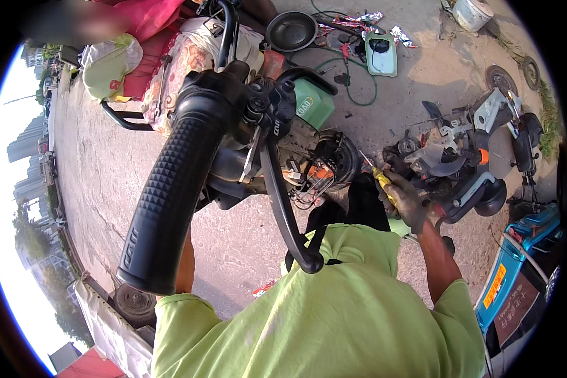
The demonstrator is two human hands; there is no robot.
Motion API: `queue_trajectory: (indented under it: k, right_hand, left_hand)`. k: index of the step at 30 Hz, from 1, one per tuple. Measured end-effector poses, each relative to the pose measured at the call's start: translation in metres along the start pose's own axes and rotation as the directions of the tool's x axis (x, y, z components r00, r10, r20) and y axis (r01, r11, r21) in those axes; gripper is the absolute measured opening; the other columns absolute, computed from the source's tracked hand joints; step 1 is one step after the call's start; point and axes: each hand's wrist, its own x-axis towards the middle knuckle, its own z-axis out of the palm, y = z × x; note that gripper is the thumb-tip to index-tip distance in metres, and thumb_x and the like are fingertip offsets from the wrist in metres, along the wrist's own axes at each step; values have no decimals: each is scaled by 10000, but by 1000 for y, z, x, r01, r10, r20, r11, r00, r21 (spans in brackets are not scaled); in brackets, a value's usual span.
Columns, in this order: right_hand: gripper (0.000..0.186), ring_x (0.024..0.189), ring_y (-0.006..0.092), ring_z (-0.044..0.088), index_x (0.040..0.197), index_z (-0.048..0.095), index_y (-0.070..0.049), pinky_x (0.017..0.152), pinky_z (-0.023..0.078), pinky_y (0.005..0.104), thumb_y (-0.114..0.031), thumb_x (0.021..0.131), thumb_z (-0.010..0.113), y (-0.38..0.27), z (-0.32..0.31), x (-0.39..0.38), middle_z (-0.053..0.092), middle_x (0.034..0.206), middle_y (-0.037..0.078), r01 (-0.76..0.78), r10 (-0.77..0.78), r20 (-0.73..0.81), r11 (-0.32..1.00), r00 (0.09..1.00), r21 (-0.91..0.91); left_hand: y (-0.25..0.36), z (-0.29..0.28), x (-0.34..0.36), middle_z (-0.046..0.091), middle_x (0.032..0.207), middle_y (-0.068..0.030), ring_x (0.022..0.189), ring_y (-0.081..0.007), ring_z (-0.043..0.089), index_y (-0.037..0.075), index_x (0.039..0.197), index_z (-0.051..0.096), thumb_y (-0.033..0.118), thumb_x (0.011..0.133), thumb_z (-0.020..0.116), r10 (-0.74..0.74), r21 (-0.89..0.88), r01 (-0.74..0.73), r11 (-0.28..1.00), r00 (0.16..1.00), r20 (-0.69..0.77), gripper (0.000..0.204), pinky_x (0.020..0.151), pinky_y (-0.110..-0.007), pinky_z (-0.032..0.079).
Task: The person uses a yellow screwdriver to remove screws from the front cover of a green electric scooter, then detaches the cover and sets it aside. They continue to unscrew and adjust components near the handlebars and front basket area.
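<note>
My right hand (404, 200), dark with grime or a glove, grips the yellow handle of a screwdriver (382, 177), its shaft pointing up-left beside a black wheel (341, 157). Exposed wiring and orange parts (316, 175) sit on the scooter just left of that wheel. A black handlebar grip (173, 170) with a brake lever (280, 189) crosses the view above me. My left forearm (184, 264) shows below the grip; the left hand is hidden behind the handlebar.
Dismantled scooters (491, 126) and parts lie at right, beside a blue vehicle (516, 239). A black pan (291, 30), green jerrycan (312, 107), hose and bucket (471, 14) are at top. A cloth-covered seat (170, 75) is upper left; another wheel (132, 302) lies lower left.
</note>
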Motion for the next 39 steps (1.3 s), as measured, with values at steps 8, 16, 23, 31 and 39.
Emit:
queue_trajectory:
  k: [8, 16, 23, 31, 39]
  right_hand:
    - [526, 766, 61, 559, 1470, 476, -33, 651, 490, 236, -145, 981, 633, -109, 117, -1, 652, 1020, 48, 281, -302, 302, 953, 904, 113]
    - [426, 672, 91, 590, 1362, 586, -13, 597, 492, 283, -120, 952, 633, -146, 154, 47, 676, 863, 40, 390, -349, 302, 917, 887, -85]
    - [210, 734, 136, 617, 1050, 598, -9, 660, 509, 342, -188, 948, 637, -147, 171, 81, 653, 841, 93, 667, -580, 342, 702, 739, -249]
    - [220, 778, 145, 608, 1083, 582, -10, 695, 501, 344, -180, 951, 631, -141, 174, 98, 639, 887, 97, 748, -669, 383, 415, 637, -517]
    - [235, 823, 154, 599, 1116, 566, -11, 730, 494, 347, -172, 955, 626, -138, 174, 98, 624, 932, 101, 749, -687, 424, 270, 590, -605]
  left_hand:
    - [36, -20, 39, 660, 922, -176, 819, -309, 615, -22, 947, 681, 231, 930, 611, -332, -279, 368, 887, 928, 170, 263, 763, -389, 467]
    - [42, -11, 31, 711, 1066, -169, 965, -293, 654, -13, 1104, 705, 279, 941, 635, -436, -299, 438, 847, 896, 78, 342, 939, -398, 484]
    - [41, -16, 38, 666, 948, -204, 905, -399, 607, 36, 976, 734, 372, 865, 633, -360, -235, 373, 897, 928, 98, 368, 885, -468, 462]
    - [37, -17, 39, 667, 870, -179, 890, -387, 609, 48, 949, 741, 405, 843, 650, -258, -200, 247, 948, 966, -33, 384, 867, -474, 451]
    - [30, -11, 36, 648, 841, -164, 843, -369, 604, 46, 900, 738, 390, 812, 658, -206, -221, 181, 958, 974, -95, 364, 834, -470, 449]
